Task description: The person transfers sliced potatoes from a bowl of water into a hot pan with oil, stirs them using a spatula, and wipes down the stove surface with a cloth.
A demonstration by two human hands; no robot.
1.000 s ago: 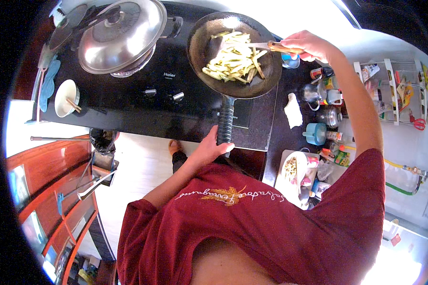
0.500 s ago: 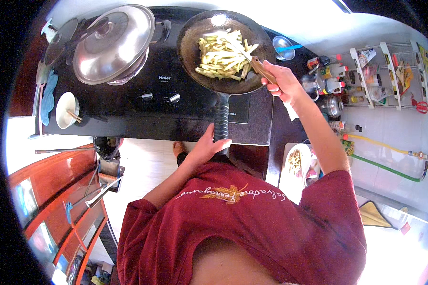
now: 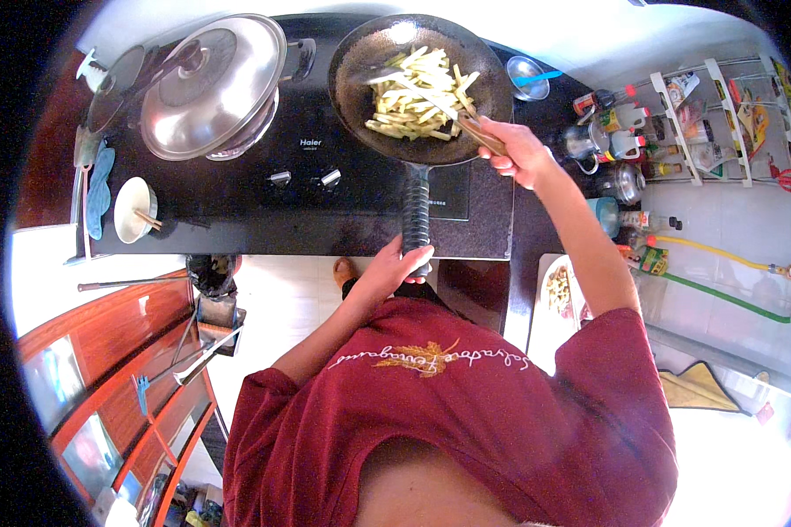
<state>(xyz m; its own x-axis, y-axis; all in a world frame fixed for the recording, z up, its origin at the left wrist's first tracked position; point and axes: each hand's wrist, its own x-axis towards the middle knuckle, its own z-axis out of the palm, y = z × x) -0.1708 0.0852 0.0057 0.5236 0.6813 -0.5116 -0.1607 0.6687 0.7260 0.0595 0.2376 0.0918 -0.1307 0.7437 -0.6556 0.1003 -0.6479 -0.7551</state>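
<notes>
Since the earlier frame the spatula (image 3: 417,92) is reaching further into the potato strips (image 3: 417,104); right hand (image 3: 517,151) is gripping it, left hand (image 3: 395,268) is clasping the pan handle (image 3: 416,211), stirring. Next likely calls for turning strips evenly.

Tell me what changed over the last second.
The right hand drew back from the pan's far rim to its near right edge, and its spatula now reaches across the potato strips. The left hand kept gripping the pan handle; the lidded pot stayed put.
</notes>
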